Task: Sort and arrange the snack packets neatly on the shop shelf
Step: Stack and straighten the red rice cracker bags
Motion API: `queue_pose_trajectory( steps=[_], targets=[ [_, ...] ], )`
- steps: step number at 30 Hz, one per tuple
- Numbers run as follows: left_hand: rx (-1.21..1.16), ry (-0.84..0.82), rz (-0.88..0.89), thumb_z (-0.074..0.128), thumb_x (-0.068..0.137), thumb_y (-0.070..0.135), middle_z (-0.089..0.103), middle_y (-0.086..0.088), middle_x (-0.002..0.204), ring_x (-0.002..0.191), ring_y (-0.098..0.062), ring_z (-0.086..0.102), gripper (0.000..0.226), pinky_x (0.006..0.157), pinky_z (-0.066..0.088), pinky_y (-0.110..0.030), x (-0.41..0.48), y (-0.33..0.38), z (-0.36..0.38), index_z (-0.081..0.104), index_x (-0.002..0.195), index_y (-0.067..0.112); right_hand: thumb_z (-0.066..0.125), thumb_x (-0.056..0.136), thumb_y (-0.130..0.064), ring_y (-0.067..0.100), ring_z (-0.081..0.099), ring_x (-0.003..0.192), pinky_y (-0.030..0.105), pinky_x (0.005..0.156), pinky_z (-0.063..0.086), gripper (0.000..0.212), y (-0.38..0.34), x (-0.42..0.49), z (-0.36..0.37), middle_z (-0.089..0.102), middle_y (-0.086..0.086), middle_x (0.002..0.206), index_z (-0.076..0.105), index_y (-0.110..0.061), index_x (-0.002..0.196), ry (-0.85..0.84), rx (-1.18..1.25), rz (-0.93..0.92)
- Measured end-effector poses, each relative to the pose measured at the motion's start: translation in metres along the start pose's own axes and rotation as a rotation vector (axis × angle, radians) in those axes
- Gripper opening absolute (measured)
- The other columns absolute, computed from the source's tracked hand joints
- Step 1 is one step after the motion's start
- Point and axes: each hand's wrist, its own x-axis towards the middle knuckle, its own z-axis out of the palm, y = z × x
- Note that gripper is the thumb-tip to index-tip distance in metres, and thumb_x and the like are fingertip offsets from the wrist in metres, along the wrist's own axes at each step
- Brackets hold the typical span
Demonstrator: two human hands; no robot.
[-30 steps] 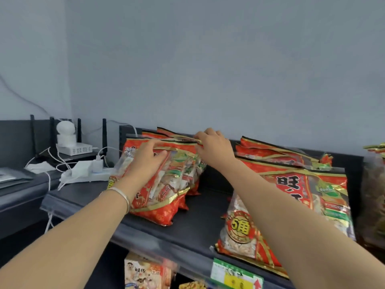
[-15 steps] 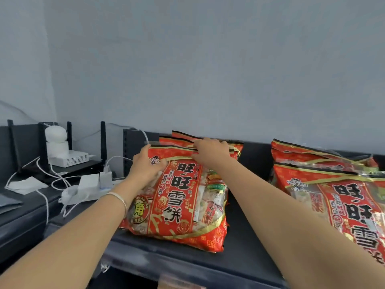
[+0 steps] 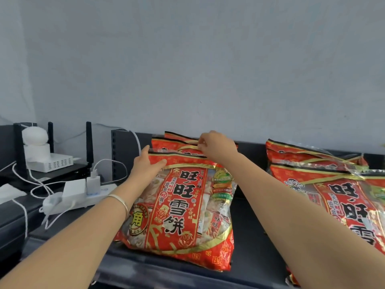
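Now you're straightening the front red-and-gold plastic snack packet (image 3: pixel 183 205), left hand (image 3: pixel 148 164) and right hand (image 3: pixel 216 148) pinching its top seam; next, square it against the packets behind (image 3: pixel 173 142).

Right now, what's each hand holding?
Left hand grips the front snack packet's top corner.
Right hand pinches a top edge in the packet stack; which packet is unclear.

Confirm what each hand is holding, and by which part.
Left hand grips the front snack packet at its top-left corner. Right hand pinches a top seal further right, likely the same packet's.
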Motion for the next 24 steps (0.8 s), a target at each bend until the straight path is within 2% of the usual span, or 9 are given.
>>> queue_pose_trajectory(
  steps=[3,7,10,12,17,20,22,24],
  targets=[
    [-0.077,-0.005,-0.004,0.067,0.084,0.036,0.039,-0.011,0.143,0.113,-0.03,0.057,0.085,0.093,0.049,-0.052,0.015,0.0,-0.002,0.012,0.148,0.032,0.043,0.096,-0.022,0.026,0.056,0.1,0.038,0.078,0.049,0.028,0.004,0.011,0.0,0.057,0.006,0.116,0.058,-0.018,0.12,-0.025,-0.04,0.037],
    [-0.11,-0.022,-0.055,0.065,0.086,0.034,0.038,-0.011,0.146,0.118,-0.031,0.054,0.086,0.096,0.046,-0.048,0.03,-0.001,0.0,0.006,0.149,0.032,0.045,0.096,-0.027,0.024,0.057,0.095,0.045,0.088,0.049,0.024,0.001,0.022,0.01,0.062,0.003,0.109,0.058,-0.019,0.114,-0.145,-0.031,0.066],
    [-0.159,-0.03,-0.072,0.065,0.087,0.028,0.038,-0.01,0.146,0.119,-0.031,0.053,0.088,0.087,0.046,-0.041,0.032,-0.003,0.007,0.005,0.15,0.029,0.047,0.095,-0.021,0.024,0.058,0.087,0.048,0.093,0.047,0.014,-0.002,0.026,0.022,0.063,0.004,0.098,0.056,-0.018,0.104,-0.154,-0.022,0.097],
    [-0.155,-0.026,-0.064,0.068,0.085,0.026,0.045,-0.01,0.141,0.113,-0.029,0.057,0.089,0.087,0.05,-0.042,0.035,-0.006,0.009,0.007,0.15,0.029,0.048,0.095,-0.016,0.023,0.058,0.082,0.044,0.089,0.048,0.013,-0.001,0.027,0.027,0.063,0.004,0.093,0.057,-0.018,0.104,-0.102,-0.054,0.099],
    [-0.145,-0.012,-0.039,0.072,0.082,0.025,0.056,-0.008,0.123,0.1,-0.025,0.063,0.081,0.085,0.054,-0.048,0.034,-0.007,0.017,0.02,0.144,0.029,0.047,0.095,-0.015,0.024,0.057,0.083,0.045,0.093,0.042,0.014,0.005,0.026,0.025,0.064,0.003,0.094,0.058,-0.02,0.103,-0.063,-0.083,0.095],
    [-0.147,-0.013,-0.045,0.072,0.081,0.025,0.057,-0.006,0.119,0.098,-0.024,0.063,0.076,0.085,0.054,-0.049,0.031,-0.004,0.02,0.025,0.14,0.029,0.047,0.096,-0.016,0.023,0.053,0.078,0.041,0.086,0.043,0.015,0.007,0.025,0.023,0.062,0.002,0.092,0.058,-0.02,0.104,-0.056,-0.108,0.098],
    [-0.14,-0.018,-0.047,0.072,0.081,0.026,0.057,-0.006,0.119,0.099,-0.025,0.063,0.077,0.086,0.054,-0.049,0.031,-0.004,0.021,0.024,0.14,0.03,0.047,0.096,-0.019,0.022,0.055,0.077,0.036,0.075,0.046,0.014,0.008,0.025,0.022,0.061,0.002,0.09,0.059,-0.019,0.104,-0.078,-0.086,0.096],
    [-0.147,-0.003,-0.044,0.07,0.083,0.027,0.053,-0.006,0.125,0.101,-0.025,0.063,0.079,0.081,0.055,-0.044,0.032,-0.002,0.02,0.021,0.143,0.03,0.048,0.097,-0.027,0.022,0.058,0.078,0.03,0.063,0.047,0.016,0.009,0.026,0.02,0.061,0.002,0.089,0.059,-0.017,0.102,-0.101,-0.02,0.088]
  ],
)
